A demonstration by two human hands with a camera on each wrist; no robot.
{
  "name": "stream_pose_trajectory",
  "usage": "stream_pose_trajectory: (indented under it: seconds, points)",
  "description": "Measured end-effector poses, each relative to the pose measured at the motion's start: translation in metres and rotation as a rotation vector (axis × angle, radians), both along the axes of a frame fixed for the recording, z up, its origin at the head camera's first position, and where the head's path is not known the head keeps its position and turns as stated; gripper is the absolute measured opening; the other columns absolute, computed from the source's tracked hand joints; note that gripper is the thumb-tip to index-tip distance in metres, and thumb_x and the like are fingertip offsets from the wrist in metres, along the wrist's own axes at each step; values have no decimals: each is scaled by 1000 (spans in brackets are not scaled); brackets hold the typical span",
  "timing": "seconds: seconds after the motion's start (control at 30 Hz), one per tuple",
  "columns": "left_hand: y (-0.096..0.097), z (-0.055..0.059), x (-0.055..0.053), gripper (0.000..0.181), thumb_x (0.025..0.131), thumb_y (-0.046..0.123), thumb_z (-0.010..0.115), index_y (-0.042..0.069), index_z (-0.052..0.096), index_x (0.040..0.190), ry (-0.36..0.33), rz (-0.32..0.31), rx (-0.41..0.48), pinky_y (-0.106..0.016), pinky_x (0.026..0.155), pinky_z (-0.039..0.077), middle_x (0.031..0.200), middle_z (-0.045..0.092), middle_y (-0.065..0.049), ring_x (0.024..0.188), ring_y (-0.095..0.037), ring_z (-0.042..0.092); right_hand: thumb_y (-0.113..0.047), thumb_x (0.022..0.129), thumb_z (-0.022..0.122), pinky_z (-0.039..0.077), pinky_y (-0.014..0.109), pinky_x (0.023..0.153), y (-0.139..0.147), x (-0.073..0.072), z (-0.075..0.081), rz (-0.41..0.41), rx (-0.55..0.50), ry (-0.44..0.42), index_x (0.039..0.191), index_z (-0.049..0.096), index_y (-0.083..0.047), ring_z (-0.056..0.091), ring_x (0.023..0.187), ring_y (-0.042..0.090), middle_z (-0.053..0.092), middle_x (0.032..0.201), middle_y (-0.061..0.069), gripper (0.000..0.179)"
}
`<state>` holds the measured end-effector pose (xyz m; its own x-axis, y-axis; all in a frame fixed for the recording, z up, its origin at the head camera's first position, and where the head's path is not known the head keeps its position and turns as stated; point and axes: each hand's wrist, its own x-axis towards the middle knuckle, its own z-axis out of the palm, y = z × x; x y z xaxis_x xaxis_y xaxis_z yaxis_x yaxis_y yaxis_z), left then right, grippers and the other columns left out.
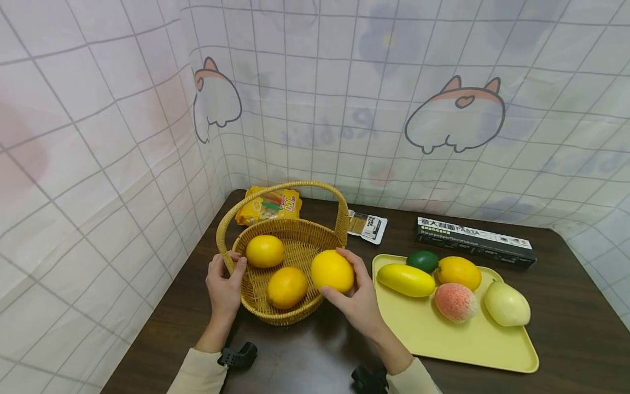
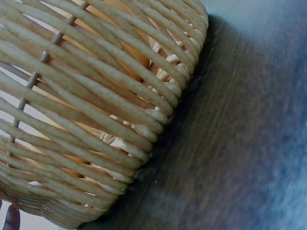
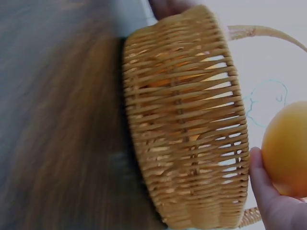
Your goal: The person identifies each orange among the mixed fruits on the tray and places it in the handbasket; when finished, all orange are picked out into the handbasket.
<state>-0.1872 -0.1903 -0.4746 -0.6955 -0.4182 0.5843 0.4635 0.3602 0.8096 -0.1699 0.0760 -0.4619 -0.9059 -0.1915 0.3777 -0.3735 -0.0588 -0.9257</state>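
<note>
The wicker basket (image 1: 283,317) stands between the left hand (image 1: 223,284), gripping its left rim, and the right hand (image 1: 358,302), curled round a yellow fruit (image 1: 331,271).

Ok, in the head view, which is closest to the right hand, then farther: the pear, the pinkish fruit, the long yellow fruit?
From the right hand:
1. Long yellow fruit, left side of the tray.
2. Pinkish fruit, near the tray's middle.
3. Pear, right side.

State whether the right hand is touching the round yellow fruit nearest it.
Touching: the head view shows the right hand gripping the round yellow fruit, thumb against its lower edge, fingers at its upper right.
</note>
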Motion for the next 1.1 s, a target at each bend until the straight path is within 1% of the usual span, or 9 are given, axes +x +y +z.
stream_pose_trajectory:
  seconds: [0.1, 0.2, 0.37, 0.47, 0.63, 0.73, 0.83, 0.93, 1.1]
  points:
    - [0, 0, 0, 9, 86, -4, 67, -11, 64, 90, 3, -1, 4, -22, 72, 33, 90, 59, -24, 83, -8, 44, -1, 83, 73, 50, 31, 92, -6, -11, 3, 24, -34, -39, 144, 39, -15, 51, 116, 30, 41, 141, 11, 72]
    - [0, 0, 1, 9, 86, -5, 67, -11, 63, 90, 3, 1, 7, -22, 73, 33, 90, 59, -25, 83, -8, 44, 0, 83, 73, 51, 34, 90, -12, -20, 6, 37, -18, -57, 144, 39, -15, 52, 115, 29, 42, 141, 10, 72]
    - [1, 1, 1, 8, 86, -6, 67, -11, 64, 90, -1, 2, 3, -22, 72, 32, 90, 59, -25, 82, -8, 44, -5, 81, 76, 50, 40, 87, -26, -31, 6, -4, 126, 2, 146, 38, -11, 53, 112, 29, 44, 141, 10, 76]
    - [1, 0, 1, 7, 86, -5, 67, -10, 64, 90, -1, -1, 0, -23, 72, 32, 90, 59, -25, 81, -8, 43, -10, 81, 78, 50, 42, 86, -32, -37, 5, -33, 187, 16, 146, 39, -13, 54, 110, 29, 45, 141, 9, 76]
    - [2, 0, 1, 7, 86, -5, 67, -10, 64, 90, -1, -3, 2, -23, 73, 32, 90, 59, -24, 82, -9, 44, -15, 81, 77, 50, 43, 86, -38, -48, 9, -63, 187, -72, 145, 41, -16, 55, 108, 27, 46, 141, 4, 73]
    - [2, 0, 1, 7, 86, -6, 67, -11, 64, 90, -4, 1, 3, -22, 73, 33, 90, 59, -25, 83, -9, 45, -18, 82, 76, 50, 43, 86, -41, -55, 8, -59, 201, -104, 146, 40, -15, 56, 107, 28, 46, 141, 6, 73]
    - [2, 0, 2, 8, 86, -6, 67, -11, 63, 90, -7, 4, 3, -21, 73, 33, 91, 60, -25, 84, -9, 45, -20, 82, 76, 51, 42, 84, -45, -59, 7, -56, 245, -103, 145, 40, -17, 56, 106, 27, 46, 140, 7, 74]
    - [1, 1, 1, 8, 86, -6, 67, -11, 64, 90, -9, 6, 0, -21, 73, 33, 91, 60, -24, 84, -8, 45, -21, 80, 78, 52, 41, 82, -48, -60, 6, -76, 280, -91, 145, 40, -17, 56, 105, 25, 46, 139, 6, 75]
    - [0, 0, 0, 8, 85, -6, 68, -11, 63, 90, 4, 16, -2, -20, 73, 32, 89, 59, -23, 82, -7, 44, -25, 80, 79, 52, 42, 83, -53, -59, 7, -105, 322, -66, 145, 41, -14, 55, 107, 25, 46, 140, 6, 76]
